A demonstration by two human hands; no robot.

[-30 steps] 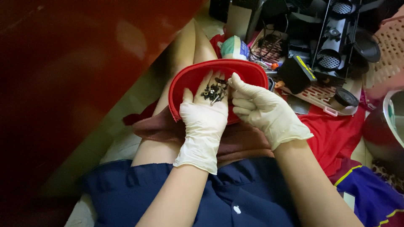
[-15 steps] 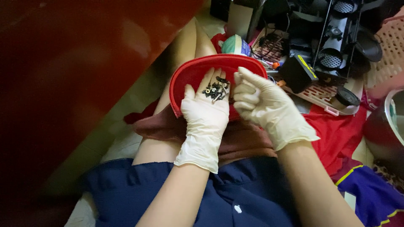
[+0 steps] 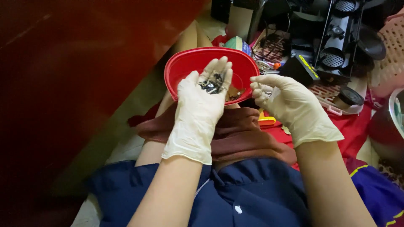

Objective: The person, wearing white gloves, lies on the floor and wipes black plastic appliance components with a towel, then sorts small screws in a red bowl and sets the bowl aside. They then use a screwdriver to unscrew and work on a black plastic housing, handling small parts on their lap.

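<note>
My left hand (image 3: pixel 201 110), in a pale glove, lies palm up over the near rim of a red plastic bowl (image 3: pixel 181 67). A small heap of dark screws and metal bits (image 3: pixel 212 82) rests on its fingers. My right hand (image 3: pixel 290 107), also gloved, hovers just right of the bowl with its fingers curled together. Whether they pinch a small piece is too small to tell. The bowl sits on a brown cloth (image 3: pixel 244 134) across my lap, and a few bits lie on its bottom.
A dark red panel (image 3: pixel 75 75) fills the left side. Behind the bowl are a black metal rack (image 3: pixel 336 46), tangled wires, a black box with a yellow label (image 3: pixel 301 67) and a small dark jar (image 3: pixel 348 97). A metal pot (image 3: pixel 389 130) stands at the right edge on red cloth.
My right hand has drawn away from my left palm to the right, clear of the bowl. My left hand still holds the screws over the bowl.
</note>
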